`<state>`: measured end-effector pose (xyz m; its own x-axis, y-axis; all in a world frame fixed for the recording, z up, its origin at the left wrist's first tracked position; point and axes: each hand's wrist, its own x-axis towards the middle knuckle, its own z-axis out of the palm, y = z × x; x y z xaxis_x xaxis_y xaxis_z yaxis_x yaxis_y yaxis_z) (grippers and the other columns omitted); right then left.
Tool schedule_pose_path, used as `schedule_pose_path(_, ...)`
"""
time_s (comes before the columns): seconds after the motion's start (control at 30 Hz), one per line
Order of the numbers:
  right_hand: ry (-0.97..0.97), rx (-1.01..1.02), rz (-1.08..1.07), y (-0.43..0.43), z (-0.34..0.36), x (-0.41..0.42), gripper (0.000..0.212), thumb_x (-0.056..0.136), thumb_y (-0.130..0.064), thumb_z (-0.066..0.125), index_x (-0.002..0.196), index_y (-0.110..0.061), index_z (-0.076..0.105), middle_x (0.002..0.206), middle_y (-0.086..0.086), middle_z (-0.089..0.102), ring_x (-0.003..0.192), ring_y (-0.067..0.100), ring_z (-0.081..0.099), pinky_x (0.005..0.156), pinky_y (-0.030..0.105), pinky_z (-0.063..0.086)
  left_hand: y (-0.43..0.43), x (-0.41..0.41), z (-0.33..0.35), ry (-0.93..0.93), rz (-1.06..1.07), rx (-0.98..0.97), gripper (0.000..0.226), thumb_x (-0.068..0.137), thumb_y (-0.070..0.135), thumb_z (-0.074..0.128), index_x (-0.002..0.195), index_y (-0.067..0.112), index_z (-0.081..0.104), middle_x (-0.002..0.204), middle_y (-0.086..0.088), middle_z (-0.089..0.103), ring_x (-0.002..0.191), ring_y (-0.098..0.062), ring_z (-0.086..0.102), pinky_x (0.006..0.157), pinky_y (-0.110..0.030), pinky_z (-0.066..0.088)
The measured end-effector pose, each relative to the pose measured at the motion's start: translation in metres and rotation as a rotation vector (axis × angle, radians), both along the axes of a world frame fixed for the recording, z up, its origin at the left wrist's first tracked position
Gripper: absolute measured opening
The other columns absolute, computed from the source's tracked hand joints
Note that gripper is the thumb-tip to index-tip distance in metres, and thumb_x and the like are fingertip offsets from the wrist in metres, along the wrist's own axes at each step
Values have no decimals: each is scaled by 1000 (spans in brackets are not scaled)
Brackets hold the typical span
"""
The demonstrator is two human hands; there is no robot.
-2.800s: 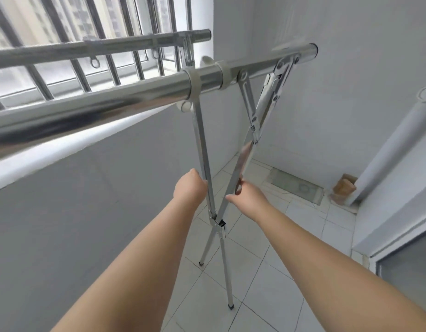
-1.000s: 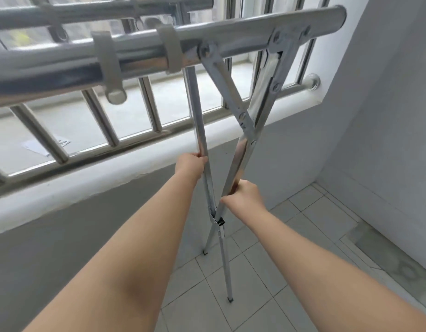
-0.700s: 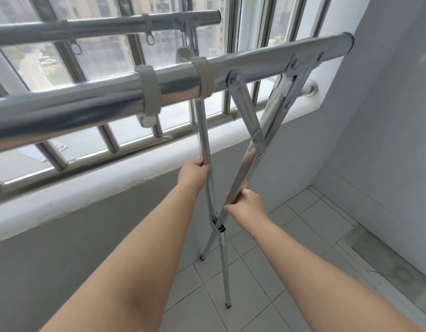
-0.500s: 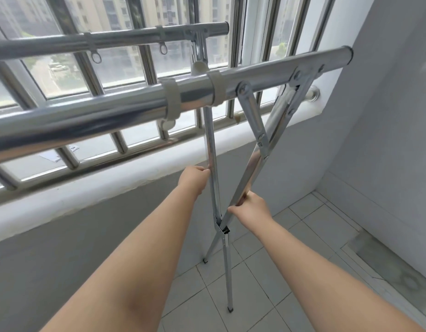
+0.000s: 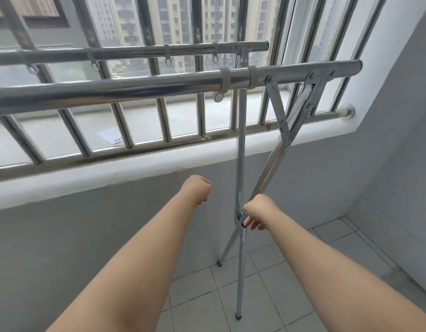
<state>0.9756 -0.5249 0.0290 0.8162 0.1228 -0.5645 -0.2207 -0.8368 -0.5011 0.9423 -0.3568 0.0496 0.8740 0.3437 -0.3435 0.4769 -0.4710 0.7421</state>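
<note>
Two shiny steel drying-rack legs (image 5: pixel 240 164) stand crossed on the grey tiled floor (image 5: pixel 274 271), joined at one hinge (image 5: pixel 241 222). My right hand (image 5: pixel 258 210) touches that hinge with loose fingers; my left hand (image 5: pixel 198 190) is fisted and empty, near them but apart.

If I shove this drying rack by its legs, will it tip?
The drying rack looks stiff: metal tubes, riveted braces. Probably light: thin tubing. It may scissor or tip, since its crossed legs pivot on one hinge.

My left hand (image 5: pixel 198 190) curls its fingers out of sight. My right hand (image 5: pixel 257 213) covers part of the leg joint (image 5: pixel 240 224), so I can't tell whether it pinches. The near rail (image 5: pixel 111 91) runs off the frame's left edge.
</note>
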Motion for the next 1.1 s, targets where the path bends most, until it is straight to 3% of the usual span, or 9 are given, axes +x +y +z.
schedule_pose_path(0.07, 33, 0, 28, 13, 0, -14, 26, 94, -6, 38, 71, -3, 52, 77, 10, 70, 71, 28, 63, 68, 30, 48, 6, -20, -6, 16, 0, -6, 29, 94, -2, 39, 110, 7, 61, 95, -13, 59, 77, -26, 49, 58, -28, 39)
schedule_pose_path(0.1, 30, 3, 40, 20, 1, -22, 24, 94, -5, 37, 74, -4, 50, 75, 10, 66, 67, 28, 61, 65, 29, 46, 10, -31, -8, 8, 26, -10, 28, 94, 1, 40, 109, 7, 62, 92, -13, 59, 76, -27, 50, 59, -29, 40)
schedule_pose_path(0.23, -25, 67, 85, 43, 15, -46, 17, 92, -1, 35, 79, -10, 43, 67, 12, 53, 47, 18, 39, 47, 21, 26, 29, -64, -4, -37, 65, 37, 23, 86, 1, 39, 84, 19, 53, 82, -11, 48, 73, -24, 41, 67, -30, 33)
schedule_pose_path(0.4, -142, 132, 135, 69, 29, -78, 13, 92, -10, 41, 89, -8, 54, 81, 13, 61, 60, 25, 52, 54, 27, 35, 61, -109, 10, -115, 90, 49, 30, 87, 7, 41, 96, 11, 69, 96, -9, 68, 85, -30, 63, 74, -32, 50)
schedule_pose_path(0.57, -252, 141, 179, 111, 24, -134, 7, 89, -18, 47, 95, -16, 49, 92, 9, 60, 74, 26, 56, 64, 31, 42, 103, -183, 8, -144, 89, 147, 33, 87, 13, 41, 106, 20, 67, 115, -3, 68, 102, -24, 63, 86, -35, 53)
schedule_pose_path(0.7, -293, 46, 265, 148, 11, -193, 33, 91, -25, 50, 121, -13, 53, 119, 8, 63, 106, 27, 60, 89, 35, 50, 137, -252, -3, -110, 85, 277, 37, 89, 16, 37, 111, 26, 65, 121, 3, 64, 104, -20, 61, 86, -32, 52)
schedule_pose_path(0.8, -271, 31, 333, 174, 7, -242, 41, 92, -30, 51, 132, -18, 49, 132, 2, 56, 109, 22, 56, 88, 32, 45, 159, -301, -11, -58, 84, 338, 38, 90, 16, 35, 115, 26, 63, 124, 3, 63, 106, -20, 60, 87, -32, 51)
schedule_pose_path(0.93, -259, 86, 400, 201, 13, -292, 44, 91, -33, 53, 134, -23, 47, 124, 0, 58, 94, 18, 59, 81, 31, 49, 184, -349, -9, -51, 143, 361, 37, 92, 17, 35, 116, 26, 62, 124, 4, 63, 108, -20, 60, 89, -33, 51)
schedule_pose_path(1.1, -458, 195, 478, 228, 57, -326, 37, 91, -29, 52, 128, -23, 53, 102, -7, 61, 86, 16, 60, 77, 30, 50, 199, -392, 15, -208, 245, 391, 32, 93, 19, 39, 115, 24, 63, 119, 5, 67, 107, -17, 61, 90, -32, 50)
